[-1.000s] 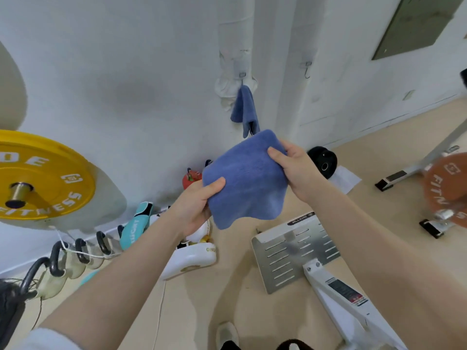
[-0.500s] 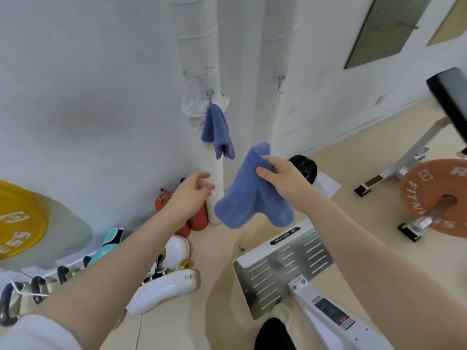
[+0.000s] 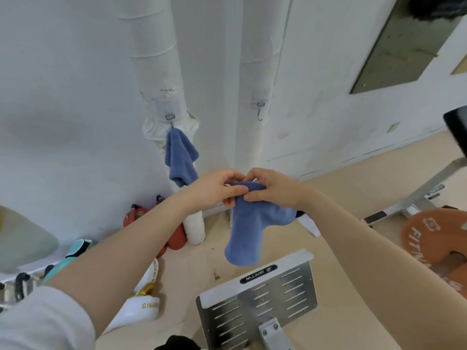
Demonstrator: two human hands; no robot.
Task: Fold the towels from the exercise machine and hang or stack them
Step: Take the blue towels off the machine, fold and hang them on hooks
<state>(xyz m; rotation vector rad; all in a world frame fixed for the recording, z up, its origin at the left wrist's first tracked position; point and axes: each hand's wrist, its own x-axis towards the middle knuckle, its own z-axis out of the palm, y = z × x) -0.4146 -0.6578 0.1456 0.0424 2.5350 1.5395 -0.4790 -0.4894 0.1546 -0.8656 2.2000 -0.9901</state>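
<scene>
A folded blue towel hangs in the air in front of me, held by its top corner. My left hand and my right hand meet there and both pinch that corner, with a small white loop or tag showing between the fingers. A second blue towel hangs from a metal hook on the left wrapped pipe. An empty hook sticks out of the right pipe, above and slightly right of my hands.
The machine's metal footplate lies on the floor below the towel. Red kettlebells, a white object and teal gear line the wall at left. An orange weight plate and a bench frame stand at right.
My left hand, which had let go of the towel, has come back to its top corner beside my right hand. The towel now hangs lower and narrower. My view has risen toward the pipes.
</scene>
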